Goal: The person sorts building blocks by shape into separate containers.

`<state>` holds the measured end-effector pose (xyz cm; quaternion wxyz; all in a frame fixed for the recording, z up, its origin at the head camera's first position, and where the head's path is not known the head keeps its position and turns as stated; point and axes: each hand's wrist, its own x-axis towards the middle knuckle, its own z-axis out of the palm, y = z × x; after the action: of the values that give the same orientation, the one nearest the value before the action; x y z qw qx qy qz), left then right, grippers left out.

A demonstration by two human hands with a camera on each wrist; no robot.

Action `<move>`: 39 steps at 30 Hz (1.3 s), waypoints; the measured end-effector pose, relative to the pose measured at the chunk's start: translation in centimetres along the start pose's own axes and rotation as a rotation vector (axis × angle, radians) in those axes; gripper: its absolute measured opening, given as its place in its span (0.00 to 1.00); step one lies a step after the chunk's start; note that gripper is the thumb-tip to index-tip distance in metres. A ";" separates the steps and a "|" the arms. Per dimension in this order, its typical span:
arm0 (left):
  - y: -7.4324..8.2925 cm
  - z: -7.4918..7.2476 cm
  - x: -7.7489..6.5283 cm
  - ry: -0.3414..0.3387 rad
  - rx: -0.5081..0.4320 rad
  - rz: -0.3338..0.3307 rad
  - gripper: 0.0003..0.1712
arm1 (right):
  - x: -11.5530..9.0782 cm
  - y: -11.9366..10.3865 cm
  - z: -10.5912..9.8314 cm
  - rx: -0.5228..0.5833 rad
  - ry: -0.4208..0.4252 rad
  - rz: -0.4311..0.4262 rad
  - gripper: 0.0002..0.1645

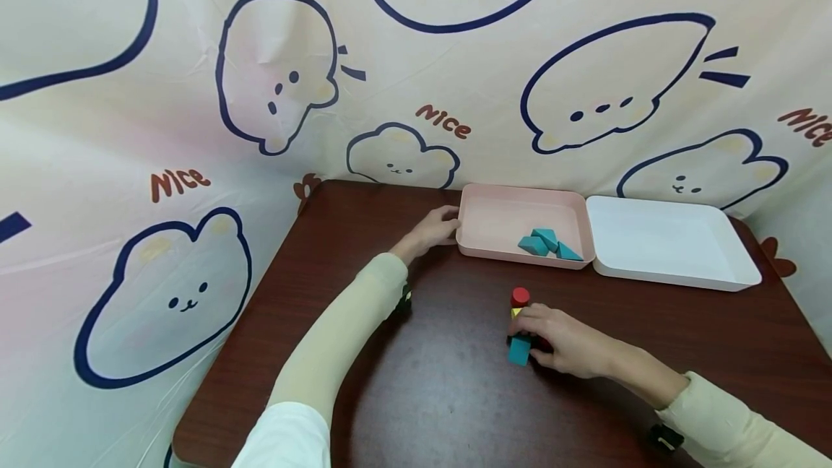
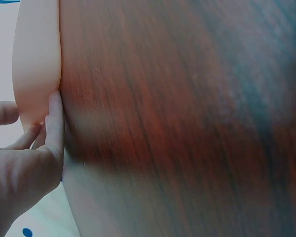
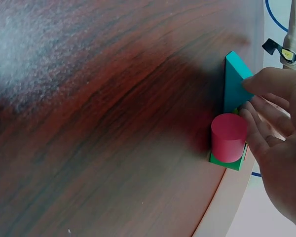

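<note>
My right hand (image 1: 568, 341) pinches a teal triangular block (image 3: 234, 84), its thumb on the block's side in the right wrist view. Right beside that block stand a red cylinder (image 3: 229, 138) and a green block (image 3: 225, 163). A yellow block (image 1: 516, 313) shows partly under my fingers in the head view. At the left end of the pink tray (image 1: 466, 219), my left hand (image 1: 433, 230) touches the outer wall with extended fingers. In the left wrist view its fingertips rest along the tray's wall (image 2: 37, 64).
Several teal blocks (image 1: 546, 239) lie inside the pink tray at its front right. A white tray (image 1: 676, 280) stands against its right side. Both trays sit at the back of the dark wooden table (image 1: 442, 396), before a printed curtain (image 1: 494, 107).
</note>
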<state>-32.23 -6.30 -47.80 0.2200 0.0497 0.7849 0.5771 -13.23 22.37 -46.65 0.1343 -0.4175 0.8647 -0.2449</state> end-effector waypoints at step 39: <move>0.0 0.0 0.1 -0.002 -0.009 0.003 0.31 | 1.9 0.5 -0.9 0.127 0.238 -0.056 0.18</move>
<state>-32.29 -6.31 -47.85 0.2199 0.0503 0.7821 0.5809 -15.12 21.44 -46.18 0.0499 -0.4001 0.8453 -0.3505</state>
